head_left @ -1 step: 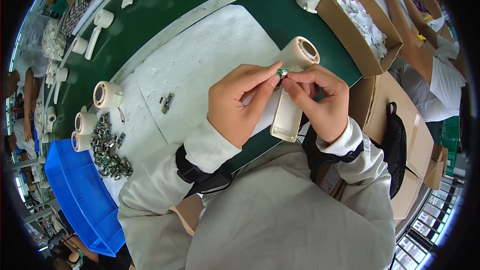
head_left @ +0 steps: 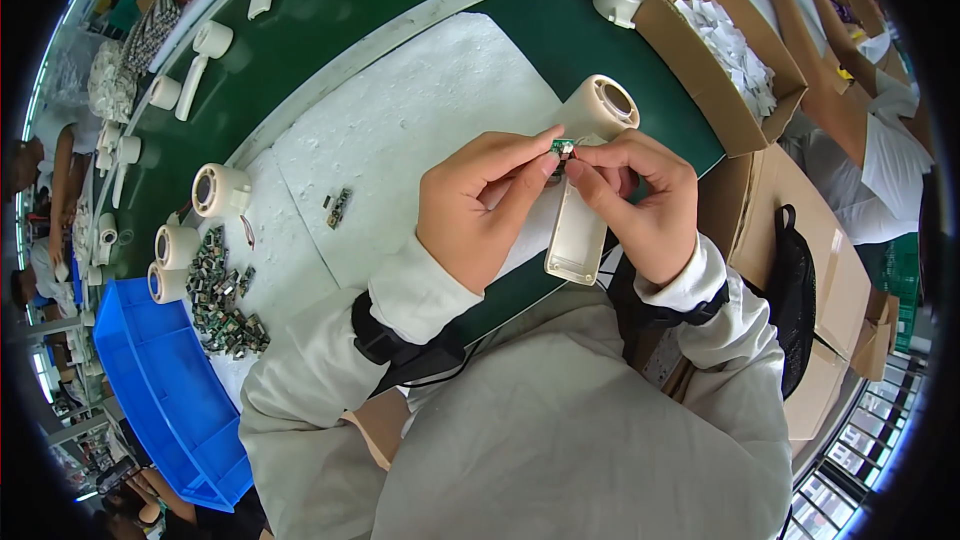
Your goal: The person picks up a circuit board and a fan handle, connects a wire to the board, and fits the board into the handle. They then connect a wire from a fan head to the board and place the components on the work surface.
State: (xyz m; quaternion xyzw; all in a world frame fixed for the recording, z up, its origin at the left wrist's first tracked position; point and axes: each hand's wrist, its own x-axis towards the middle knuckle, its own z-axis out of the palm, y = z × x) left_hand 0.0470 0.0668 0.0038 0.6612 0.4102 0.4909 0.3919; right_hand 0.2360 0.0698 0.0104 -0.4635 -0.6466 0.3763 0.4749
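Above the far side of a cream handheld-fan housing, my two hands meet at a small green circuit board (head_left: pixel 562 145). My left hand (head_left: pixel 480 202) pinches the board by its left edge between thumb and forefinger. My right hand (head_left: pixel 645 202) is closed at the board's other side, its fingertips on thin wires beside a white connector; the exact grip is partly hidden. The fan housing (head_left: pixel 577 235) has its long hollow handle open toward me, under my right hand. Its round head (head_left: pixel 606 106) lies beyond my fingers.
A white foam sheet (head_left: pixel 400 90) covers the green table. Left lie a heap of circuit boards (head_left: pixel 225 305), two loose boards (head_left: pixel 337 208), fan heads (head_left: pixel 220 190) and a blue bin (head_left: pixel 170 400). Right stands a carton of white slips (head_left: pixel 725 60); a co-worker's arms (head_left: pixel 825 70) are beyond it.
The whole view has shifted very slightly. Both hands keep the same hold on the board and wires.
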